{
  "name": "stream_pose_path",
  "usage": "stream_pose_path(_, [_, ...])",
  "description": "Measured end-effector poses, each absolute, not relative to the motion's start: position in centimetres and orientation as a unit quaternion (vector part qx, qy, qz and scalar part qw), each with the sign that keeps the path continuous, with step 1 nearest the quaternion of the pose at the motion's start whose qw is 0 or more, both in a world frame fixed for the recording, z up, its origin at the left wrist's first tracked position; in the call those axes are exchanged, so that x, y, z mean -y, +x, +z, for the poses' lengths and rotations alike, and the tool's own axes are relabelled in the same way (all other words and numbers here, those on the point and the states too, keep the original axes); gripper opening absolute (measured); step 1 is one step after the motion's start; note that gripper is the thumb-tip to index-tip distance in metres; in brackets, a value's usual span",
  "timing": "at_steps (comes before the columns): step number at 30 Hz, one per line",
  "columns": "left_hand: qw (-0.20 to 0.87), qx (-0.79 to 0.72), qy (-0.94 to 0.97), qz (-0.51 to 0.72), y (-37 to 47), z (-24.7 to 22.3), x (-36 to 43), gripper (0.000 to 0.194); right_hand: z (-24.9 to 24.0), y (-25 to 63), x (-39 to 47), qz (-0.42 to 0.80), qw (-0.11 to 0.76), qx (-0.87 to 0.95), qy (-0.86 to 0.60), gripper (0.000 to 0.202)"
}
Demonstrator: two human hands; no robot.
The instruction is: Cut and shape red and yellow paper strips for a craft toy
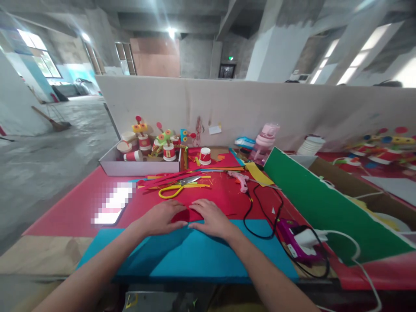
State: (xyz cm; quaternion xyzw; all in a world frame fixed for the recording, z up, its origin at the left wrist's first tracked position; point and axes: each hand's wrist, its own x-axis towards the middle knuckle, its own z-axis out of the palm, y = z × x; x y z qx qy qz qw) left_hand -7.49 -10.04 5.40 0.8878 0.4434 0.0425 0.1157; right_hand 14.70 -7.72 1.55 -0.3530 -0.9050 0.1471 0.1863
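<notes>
My left hand (164, 217) and my right hand (209, 219) rest close together, fingertips nearly meeting, over red paper (221, 199). Their fingers are stretched forward and the thumbs stand apart from them along the near edge. No object shows in either hand; what lies under the fingertips is partly hidden. Beneath my wrists spreads a blue sheet (195, 255) along the table's front. Just beyond my hands are yellow-handled scissors (172, 191), with red and pink paper strips (165, 177) behind them. A pink glue gun (239, 180) lies to the right.
A white box (139, 168) holds paper-cup figures (169, 151) at the back left. One cup (205, 156) stands upside down near the partition (227, 104). A phone (113, 206) lies left. Right are a purple power strip (297, 242), cables, and a green-sided box (325, 208).
</notes>
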Motion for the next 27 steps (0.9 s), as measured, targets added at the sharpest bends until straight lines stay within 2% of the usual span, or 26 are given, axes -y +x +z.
stream_pose_path(3, [0.137, -0.463, 0.875, 0.025, -8.6, 6.0, 9.7, 0.059, 0.6, 14.8, 7.6, 0.132, 0.191, 0.902, -0.363, 0.056])
stream_pose_path(10, [0.05, -0.484, 0.873, -0.023, -7.9, 4.1, 10.2, 0.068, 0.6, 14.6, 7.8, 0.101, 0.189, 0.896, -0.388, 0.058])
stream_pose_path(16, [-0.009, -0.515, 0.857, 0.011, -6.2, 2.8, 10.9, 0.043, 1.0, 14.3, 7.9, 0.06, 0.172, 0.905, -0.385, 0.064])
stream_pose_path(22, [0.055, -0.466, 0.883, 0.011, -7.0, 3.2, 11.0, 0.066, 1.4, 14.7, 8.0, 0.016, 0.15, 0.898, -0.414, 0.06])
stream_pose_path(27, [0.038, -0.49, 0.871, 0.002, -6.3, 3.0, 10.6, 0.064, 1.4, 14.2, 8.0, 0.019, 0.146, 0.893, -0.426, 0.059])
